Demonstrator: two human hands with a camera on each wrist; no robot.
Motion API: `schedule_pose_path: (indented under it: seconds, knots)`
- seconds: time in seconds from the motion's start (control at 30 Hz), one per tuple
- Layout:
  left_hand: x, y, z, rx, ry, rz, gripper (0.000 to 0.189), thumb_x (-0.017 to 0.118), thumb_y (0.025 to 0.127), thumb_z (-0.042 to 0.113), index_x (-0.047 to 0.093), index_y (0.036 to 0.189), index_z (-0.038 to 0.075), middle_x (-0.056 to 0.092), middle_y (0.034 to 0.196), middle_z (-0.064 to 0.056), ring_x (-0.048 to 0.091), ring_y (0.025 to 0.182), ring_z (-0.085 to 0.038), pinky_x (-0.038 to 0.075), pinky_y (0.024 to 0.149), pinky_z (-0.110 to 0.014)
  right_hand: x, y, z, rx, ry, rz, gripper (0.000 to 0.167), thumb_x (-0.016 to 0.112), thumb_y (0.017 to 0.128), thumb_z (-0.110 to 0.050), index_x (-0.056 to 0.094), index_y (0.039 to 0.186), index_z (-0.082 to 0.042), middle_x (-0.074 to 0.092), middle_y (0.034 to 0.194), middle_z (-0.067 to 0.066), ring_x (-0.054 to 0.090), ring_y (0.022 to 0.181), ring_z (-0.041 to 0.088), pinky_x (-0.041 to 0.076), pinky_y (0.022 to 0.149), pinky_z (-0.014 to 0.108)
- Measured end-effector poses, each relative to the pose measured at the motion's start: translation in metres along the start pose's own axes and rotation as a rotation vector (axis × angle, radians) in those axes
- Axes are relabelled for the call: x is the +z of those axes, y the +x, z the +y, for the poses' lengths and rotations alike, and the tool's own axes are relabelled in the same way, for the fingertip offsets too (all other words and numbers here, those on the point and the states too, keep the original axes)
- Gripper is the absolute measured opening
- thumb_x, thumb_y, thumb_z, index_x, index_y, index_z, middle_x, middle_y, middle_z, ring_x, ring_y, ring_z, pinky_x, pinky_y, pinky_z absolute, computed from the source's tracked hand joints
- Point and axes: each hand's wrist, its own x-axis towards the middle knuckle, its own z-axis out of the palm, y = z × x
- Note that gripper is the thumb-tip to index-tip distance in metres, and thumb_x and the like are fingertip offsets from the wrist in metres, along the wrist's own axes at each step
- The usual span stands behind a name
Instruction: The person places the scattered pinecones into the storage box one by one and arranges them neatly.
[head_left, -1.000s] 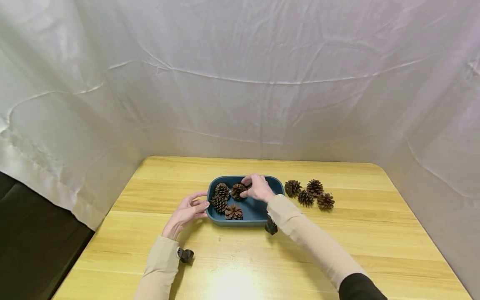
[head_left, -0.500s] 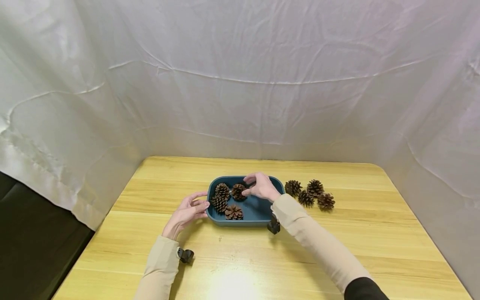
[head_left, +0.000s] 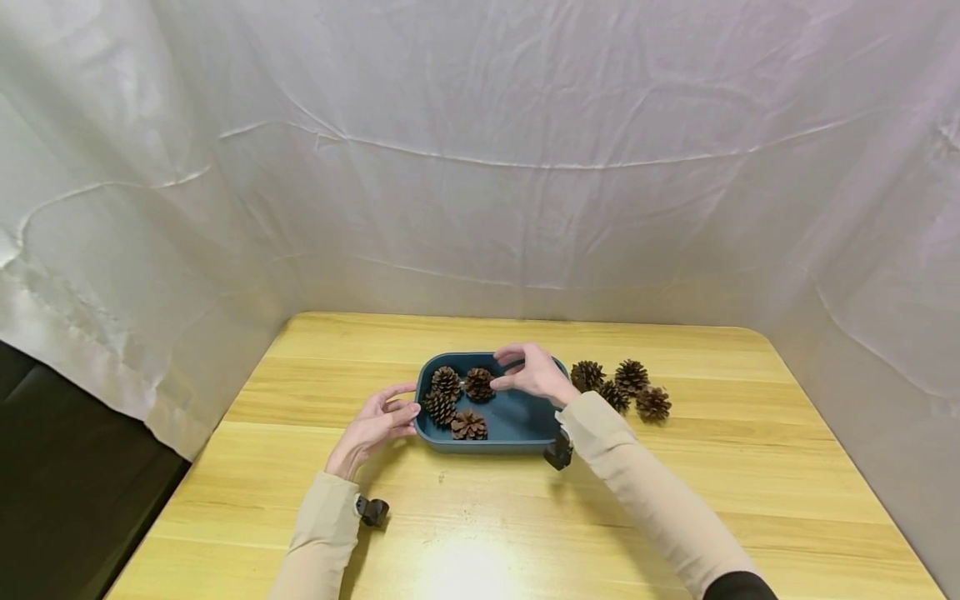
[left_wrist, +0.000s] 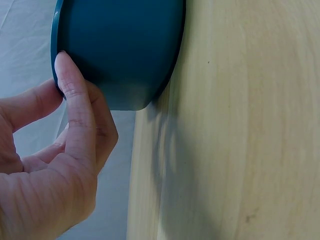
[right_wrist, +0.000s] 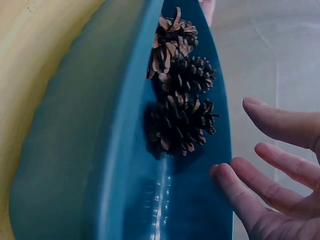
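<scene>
A dark blue-green tray (head_left: 517, 414) stands mid-table with several brown pine cones in its left part. My left hand (head_left: 377, 423) holds the tray's left end; in the left wrist view its fingertips (left_wrist: 66, 65) meet the rim and outer wall. My right hand (head_left: 534, 372) hovers over the tray's right half, beside a pine cone (head_left: 479, 384) at the back. In the right wrist view its fingers (right_wrist: 240, 192) are spread with nothing between them. Another pine cone (head_left: 469, 425) lies near the tray's front wall.
Several more pine cones (head_left: 632, 377) lie on the wooden table (head_left: 712, 467) just right of the tray. Pale cloth (head_left: 525, 167) hangs behind and at both sides. A dark surface (head_left: 67, 475) shows at lower left.
My right hand has drawn back to the right, away from the pine cone at the tray's back, which stays in the tray. The left hand keeps its place.
</scene>
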Motion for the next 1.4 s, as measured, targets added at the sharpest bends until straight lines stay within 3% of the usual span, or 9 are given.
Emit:
schedule_pose_path:
  seconds: [0.43, 0.9, 1.0, 1.2, 1.4]
  knots:
    - [0.000, 0.000, 0.000, 0.002, 0.003, -0.002, 0.059, 0.055, 0.101, 0.003, 0.028, 0.152, -0.009, 0.062, 0.099, -0.001, 0.061, 0.075, -0.005, 0.061, 0.072, -0.019, -0.016, -0.018, 0.004, -0.040, 0.158, 0.008, 0.057, 0.079, 0.087, -0.016, 0.058, 0.138, -0.001, 0.059, 0.137, 0.025, 0.064, 0.116, 0.038, 0.057, 0.098, 0.053]
    - [0.003, 0.001, 0.000, -0.003, -0.006, 0.002, 0.058, 0.055, 0.101, 0.002, 0.028, 0.152, -0.009, 0.061, 0.098, -0.001, 0.061, 0.074, -0.005, 0.061, 0.072, -0.019, -0.039, -0.048, 0.028, -0.074, 0.357, 0.090, 0.055, 0.075, 0.090, -0.010, 0.055, 0.141, -0.004, 0.051, 0.145, 0.027, 0.062, 0.124, 0.038, 0.060, 0.095, 0.033]
    - [0.003, 0.002, 0.000, -0.003, -0.006, 0.002, 0.058, 0.055, 0.101, 0.002, 0.028, 0.152, -0.009, 0.061, 0.098, -0.001, 0.061, 0.074, -0.005, 0.060, 0.072, -0.018, -0.045, -0.054, 0.035, -0.082, 0.375, 0.142, 0.054, 0.077, 0.089, -0.012, 0.057, 0.139, -0.006, 0.057, 0.141, 0.021, 0.063, 0.124, 0.035, 0.060, 0.091, 0.026]
    - [0.003, 0.001, 0.000, -0.001, 0.000, 0.003, 0.058, 0.055, 0.101, 0.002, 0.028, 0.152, -0.009, 0.061, 0.098, -0.002, 0.061, 0.075, -0.005, 0.060, 0.072, -0.018, -0.053, -0.069, 0.049, -0.114, 0.409, 0.265, 0.051, 0.079, 0.088, -0.014, 0.060, 0.135, -0.003, 0.070, 0.117, -0.010, 0.069, 0.111, 0.016, 0.059, 0.087, 0.019]
    - [0.002, 0.001, 0.000, 0.000, 0.002, 0.007, 0.058, 0.055, 0.101, 0.002, 0.028, 0.152, -0.009, 0.062, 0.099, -0.003, 0.061, 0.075, -0.006, 0.061, 0.072, -0.018, -0.060, -0.082, 0.066, -0.147, 0.485, 0.371, 0.045, 0.077, 0.088, -0.007, 0.063, 0.130, -0.002, 0.071, 0.113, -0.012, 0.070, 0.102, 0.004, 0.059, 0.089, 0.017]
